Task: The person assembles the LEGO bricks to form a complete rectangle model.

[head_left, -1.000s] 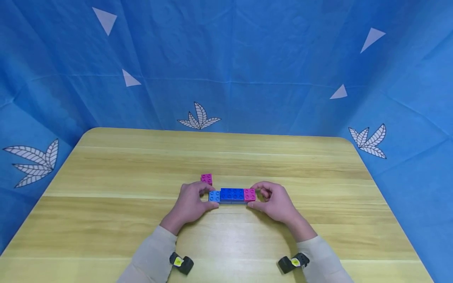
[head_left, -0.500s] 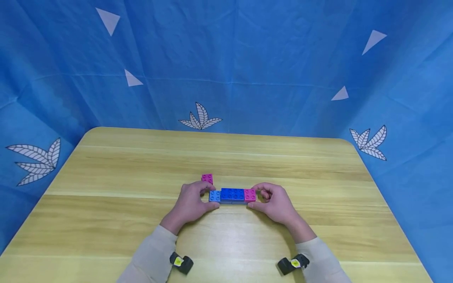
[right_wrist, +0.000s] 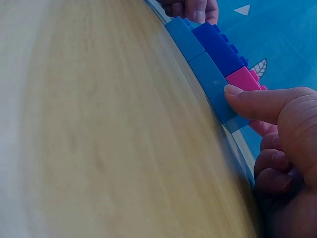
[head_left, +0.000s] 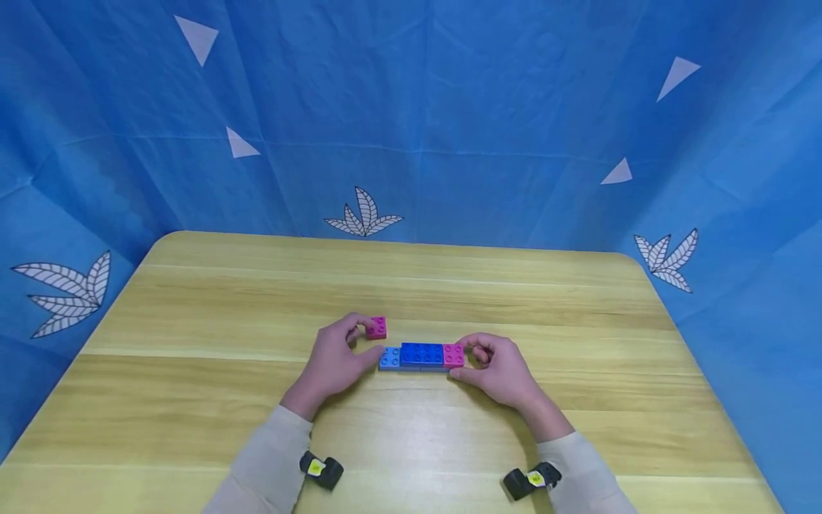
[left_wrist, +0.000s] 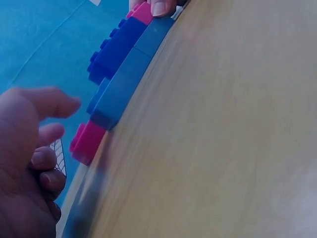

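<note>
Two light blue bricks (right_wrist: 208, 74) lie end to end on the table as a bottom layer. On them sit a dark blue brick (head_left: 422, 354) and, at the right end, a pink brick (head_left: 453, 355); studs show bare at the left end. My right hand (head_left: 501, 368) pinches that right end, its thumb (right_wrist: 242, 99) on the near side of the lower brick. A loose pink brick (head_left: 378, 328) stands behind the left end. My left hand (head_left: 337, 360) reaches to it with thumb and index finger spread; whether the fingertip touches it cannot be told.
The wooden table (head_left: 212, 328) spreads around the bricks on every side. A blue cloth (head_left: 411, 93) with white triangles and leaf prints hangs behind and beside it. Each sleeve carries a black wrist camera (head_left: 324, 471).
My left hand has let go of the row's left end and moved back and slightly left to the loose pink brick. The right hand and the row have stayed put.
</note>
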The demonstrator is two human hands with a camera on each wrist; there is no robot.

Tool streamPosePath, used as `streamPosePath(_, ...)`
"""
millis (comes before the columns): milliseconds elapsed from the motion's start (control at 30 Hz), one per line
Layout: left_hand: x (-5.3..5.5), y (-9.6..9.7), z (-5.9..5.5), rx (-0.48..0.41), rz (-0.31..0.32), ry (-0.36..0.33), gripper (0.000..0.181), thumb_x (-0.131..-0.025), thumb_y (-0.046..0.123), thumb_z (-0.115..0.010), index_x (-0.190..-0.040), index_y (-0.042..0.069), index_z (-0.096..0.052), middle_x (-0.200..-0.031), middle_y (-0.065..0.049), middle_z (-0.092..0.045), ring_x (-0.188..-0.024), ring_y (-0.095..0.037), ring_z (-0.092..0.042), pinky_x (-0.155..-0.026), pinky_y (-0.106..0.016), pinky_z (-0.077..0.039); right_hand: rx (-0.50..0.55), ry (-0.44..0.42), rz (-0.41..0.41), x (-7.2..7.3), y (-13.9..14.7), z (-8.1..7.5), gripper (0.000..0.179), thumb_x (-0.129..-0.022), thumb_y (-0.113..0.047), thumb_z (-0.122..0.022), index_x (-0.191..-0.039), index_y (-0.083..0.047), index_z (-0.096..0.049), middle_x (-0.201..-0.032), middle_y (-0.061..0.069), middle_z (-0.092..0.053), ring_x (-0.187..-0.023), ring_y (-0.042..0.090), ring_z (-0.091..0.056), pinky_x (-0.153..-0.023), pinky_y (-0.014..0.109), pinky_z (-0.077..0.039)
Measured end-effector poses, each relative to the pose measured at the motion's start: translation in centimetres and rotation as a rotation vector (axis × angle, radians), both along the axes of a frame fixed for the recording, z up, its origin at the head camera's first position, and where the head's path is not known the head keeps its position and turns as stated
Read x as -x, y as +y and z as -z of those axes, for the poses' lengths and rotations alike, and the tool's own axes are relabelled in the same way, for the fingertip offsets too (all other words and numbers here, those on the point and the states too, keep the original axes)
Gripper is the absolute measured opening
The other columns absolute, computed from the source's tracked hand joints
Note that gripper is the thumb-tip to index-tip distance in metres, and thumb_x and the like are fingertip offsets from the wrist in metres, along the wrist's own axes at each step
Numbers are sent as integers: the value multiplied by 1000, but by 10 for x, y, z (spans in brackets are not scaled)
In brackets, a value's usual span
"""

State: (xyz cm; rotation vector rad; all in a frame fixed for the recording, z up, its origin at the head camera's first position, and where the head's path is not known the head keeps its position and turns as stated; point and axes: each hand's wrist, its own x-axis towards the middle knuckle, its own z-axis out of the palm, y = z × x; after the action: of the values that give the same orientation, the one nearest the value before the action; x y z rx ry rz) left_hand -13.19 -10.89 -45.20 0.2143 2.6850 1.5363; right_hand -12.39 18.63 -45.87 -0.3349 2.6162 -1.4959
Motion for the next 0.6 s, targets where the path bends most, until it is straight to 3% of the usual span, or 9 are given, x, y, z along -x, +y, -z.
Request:
streamPosePath(67,2,-1,0,16,-18,6,36,-85,18,-81,-116,16,-64,-102,-6,-61,-96,-26,-58,-82,-41,-48,-4,-1,0,0,0,0,32,-74,-16,-90,-101,-15,-72,-66,-2,-36,-64,14,-38,-65,30,-34)
streamPosePath(133,5,-2,1,43,-31,20,36,-86,17,-79,-118,14,-64,-84,-7,-52,-77,-22,-50,-67,-35,-42,-3,4,-2,0,0,1,32,-74,-16,-90,-101,-14,-72,-66,-2,-36,-64,14,-38,-65,30,-34)
streamPosePath(267,10,-5,4,112,-46,49,39,-86,16,-79,-121,10,-63,-70,-4,-41,-61,-18,-38,-55,-31,-32,-1,6,-1,0,0,2,32,-74,-16,-90,-100,-15,-72,-66,-3,-36,-64,14,-38,-64,30,-34)
streamPosePath(367,13,-6,6,157,-51,55,42,-86,18,-79,-123,8,-63,-74,-4,-47,-66,-19,-43,-58,-32,-36,-1,1,1,0,0,2,31,-74,-16,-90,-100,-16,-72,-67,-2,-36,-64,15,-37,-65,30,-33)
streamPosePath(467,15,-6,9,189,-60,47,44,-86,23,-80,-124,8,-63,-92,-8,-62,-85,-23,-58,-73,-38,-48,-7,-7,3,0,0,2,31,-74,-17,-91,-100,-16,-73,-67,-2,-36,-64,15,-38,-65,31,-33)
streamPosePath(600,18,-5,10,218,-53,45,47,-86,27,-80,-126,8,-64,-117,-12,-67,-106,-31,-62,-99,-49,-38,-12,-11,7,1,1,3,31,-75,-18,-90,-100,-16,-73,-67,-2,-36,-64,15,-38,-65,31,-33)
